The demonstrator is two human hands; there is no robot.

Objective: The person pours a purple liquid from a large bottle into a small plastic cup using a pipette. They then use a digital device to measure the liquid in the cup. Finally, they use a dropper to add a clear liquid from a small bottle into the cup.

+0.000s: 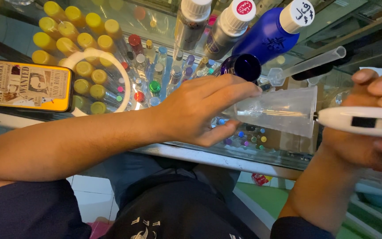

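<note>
Right hand [368, 128] clenched a smooth white plastic wand [363, 121] — left hand [204, 110] gripped a clear, empty-looking conical cup [284, 110] over the glass counter [191, 152] — yellow-capped bottles [74, 40] behind.

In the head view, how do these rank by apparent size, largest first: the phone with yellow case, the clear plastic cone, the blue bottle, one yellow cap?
1. Phone with yellow case, cut by the frame edge.
2. Clear plastic cone, held by the left hand, looks close to the blue bottle; not ranked.
3. Yellow cap, clearly smallest.
</note>
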